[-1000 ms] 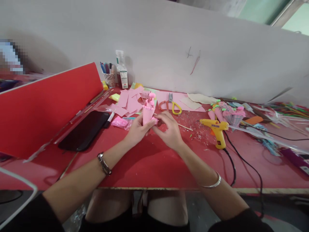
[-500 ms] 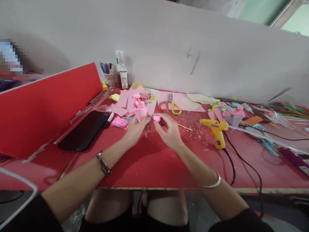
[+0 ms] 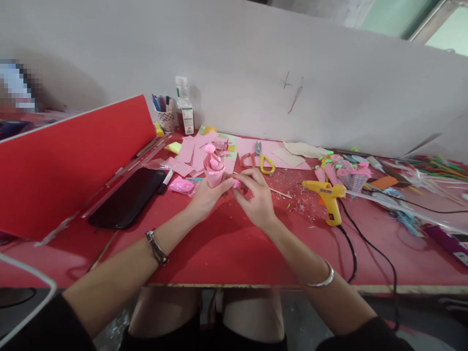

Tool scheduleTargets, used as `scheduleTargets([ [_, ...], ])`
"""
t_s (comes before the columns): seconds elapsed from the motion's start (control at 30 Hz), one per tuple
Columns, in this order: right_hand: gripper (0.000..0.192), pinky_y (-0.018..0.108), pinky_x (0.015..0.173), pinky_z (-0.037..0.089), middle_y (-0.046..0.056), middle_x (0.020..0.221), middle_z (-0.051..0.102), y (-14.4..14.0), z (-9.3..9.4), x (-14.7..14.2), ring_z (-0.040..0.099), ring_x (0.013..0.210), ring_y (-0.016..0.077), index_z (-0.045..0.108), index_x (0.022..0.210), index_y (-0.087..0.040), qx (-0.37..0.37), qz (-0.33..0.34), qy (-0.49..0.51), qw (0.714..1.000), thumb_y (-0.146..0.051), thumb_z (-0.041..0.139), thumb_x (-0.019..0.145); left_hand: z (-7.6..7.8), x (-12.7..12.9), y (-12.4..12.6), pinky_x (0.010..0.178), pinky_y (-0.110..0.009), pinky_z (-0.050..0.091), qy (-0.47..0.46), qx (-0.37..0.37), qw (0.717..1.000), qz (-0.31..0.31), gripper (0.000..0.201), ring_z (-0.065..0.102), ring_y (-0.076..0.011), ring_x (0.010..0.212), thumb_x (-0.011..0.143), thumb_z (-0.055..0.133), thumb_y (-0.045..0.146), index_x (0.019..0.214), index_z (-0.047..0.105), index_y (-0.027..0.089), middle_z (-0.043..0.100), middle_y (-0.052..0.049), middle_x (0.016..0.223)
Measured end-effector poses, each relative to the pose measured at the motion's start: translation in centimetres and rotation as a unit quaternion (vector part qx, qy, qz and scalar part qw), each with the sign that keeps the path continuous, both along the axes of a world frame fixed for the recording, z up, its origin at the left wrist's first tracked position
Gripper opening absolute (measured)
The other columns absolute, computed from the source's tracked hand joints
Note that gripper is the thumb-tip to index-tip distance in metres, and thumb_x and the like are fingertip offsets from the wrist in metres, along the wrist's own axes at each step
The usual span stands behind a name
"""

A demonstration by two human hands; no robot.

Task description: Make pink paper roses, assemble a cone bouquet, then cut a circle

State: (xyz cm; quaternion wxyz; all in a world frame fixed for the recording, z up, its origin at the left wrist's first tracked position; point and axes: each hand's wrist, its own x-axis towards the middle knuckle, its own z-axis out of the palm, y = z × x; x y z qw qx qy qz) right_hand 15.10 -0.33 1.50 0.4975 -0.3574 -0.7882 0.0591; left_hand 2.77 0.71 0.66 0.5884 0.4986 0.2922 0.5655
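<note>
at frame centre, your left hand (image 3: 207, 195) pinches the pink paper cone (image 3: 214, 174); your right hand (image 3: 256, 197) pinches a small pink piece (image 3: 236, 183). light, crushable: grip its lower tip gently.

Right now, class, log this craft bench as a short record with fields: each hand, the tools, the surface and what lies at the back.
Left hand: holds a pink paper cone topped with pink blobs, upright.
Right hand: pinches a small pink lump beside the cone's base.
Tools: yellow corded glue gun, right of the hands; yellow-handled scissors behind them.
Surface: red tabletop.
Back: cut pink paper pieces, cup of pens, clear bottle.
Left side: black phone.
</note>
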Motion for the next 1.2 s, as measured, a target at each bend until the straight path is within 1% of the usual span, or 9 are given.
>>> scheduleTargets([
  [0.1,0.025,0.028,0.066,0.046,0.002,0.08,0.045,0.01,-0.17,-0.11,0.049,0.076,0.0145,0.059,0.098,-0.024,-0.002,0.011,-0.014,1.0,-0.015,0.051,0.076,0.09,0.07,-0.01,0.053,-0.018,0.037,-0.018,-0.014,1.0,-0.01,0.018,0.045,-0.0058,0.056,0.06,0.064,0.029,0.067,0.054,0.015,0.051,0.005,0.06],
  [0.3,0.025,0.033,0.073,0.045,0.003,0.084,0.045,0.09,-0.3,-0.1,0.048,0.081,0.0167,0.06,0.098,-0.024,0.017,0.0,-0.015,1.0,-0.015,0.051,0.076,0.04,0.23,-0.16,0.049,-0.017,0.035,-0.029,-0.052,0.998,-0.02,0.021,0.042,-0.0048,0.052,0.058,0.065,0.026,0.071,0.055,0.014,0.048,0.006,0.058],
  [0.4,0.025,0.032,0.073,0.046,0.003,0.086,0.045,0.05,-0.17,0.0,0.048,0.083,0.0167,0.059,0.098,-0.025,0.01,-0.009,-0.006,1.0,-0.016,0.053,0.075,0.06,0.27,-0.26,0.051,-0.018,0.036,-0.024,-0.062,0.998,-0.014,0.022,0.044,-0.0056,0.055,0.059,0.066,0.027,0.073,0.056,0.014,0.05,0.005,0.06],
  [0.53,0.026,0.03,0.069,0.047,0.004,0.088,0.049,-0.15,0.17,0.06,0.049,0.081,0.0153,0.056,0.098,-0.023,-0.006,0.021,0.011,1.0,-0.019,0.058,0.072,0.17,0.21,-0.27,0.051,-0.017,0.037,-0.031,-0.056,0.998,0.003,0.023,0.044,-0.0052,0.055,0.056,0.068,0.032,0.068,0.058,0.015,0.051,0.005,0.06],
  [0.7,0.013,0.025,0.065,0.045,0.002,0.08,0.052,-0.13,0.4,0.19,0.051,0.072,0.0116,0.061,0.088,-0.021,-0.002,0.028,0.047,0.999,-0.017,0.052,0.079,-0.01,0.12,-0.13,0.051,-0.018,0.038,-0.035,-0.062,0.997,0.009,0.028,0.043,-0.0051,0.051,0.055,0.071,0.036,0.072,0.061,0.016,0.047,0.006,0.055],
  [0.93,0.011,0.025,0.064,0.045,0.002,0.077,0.056,0.14,0.37,0.43,0.053,0.071,0.0115,0.06,0.081,-0.02,0.003,0.016,0.032,0.999,-0.013,0.052,0.078,-0.33,0.15,-0.03,0.05,-0.018,0.036,-0.017,-0.062,0.998,0.012,0.024,0.043,-0.0047,0.053,0.057,0.069,0.031,0.071,0.06,0.013,0.053,0.003,0.061],
  [1.03,0.01,0.025,0.063,0.044,0.002,0.075,0.056,0.08,0.56,0.48,0.053,0.071,0.0119,0.057,0.076,-0.019,0.007,0.008,0.025,1.0,-0.012,0.05,0.078,-0.3,0.2,-0.11,0.049,-0.018,0.034,-0.012,-0.055,0.998,0.0,0.026,0.041,-0.0039,0.051,0.056,0.071,0.03,0.071,0.06,0.012,0.052,0.004,0.06],
  [1.13,0.01,0.024,0.061,0.043,0.001,0.072,0.055,-0.05,0.67,0.32,0.052,0.067,0.0113,0.054,0.072,-0.018,-0.008,0.008,0.035,0.999,-0.013,0.048,0.078,-0.06,0.29,-0.28,0.047,-0.018,0.033,-0.023,-0.064,0.998,-0.018,0.025,0.037,-0.0031,0.048,0.056,0.07,0.031,0.067,0.058,0.012,0.046,0.006,0.054],
  [1.2,0.009,0.023,0.06,0.042,0.0,0.07,0.055,-0.07,0.62,0.12,0.051,0.065,0.0103,0.053,0.071,-0.018,-0.044,0.013,0.072,0.996,-0.014,0.049,0.078,0.14,0.36,-0.37,0.046,-0.017,0.033,-0.04,-0.077,0.996,-0.026,0.025,0.036,-0.003,0.047,0.056,0.071,0.032,0.064,0.056,0.013,0.043,0.007,0.051],
])
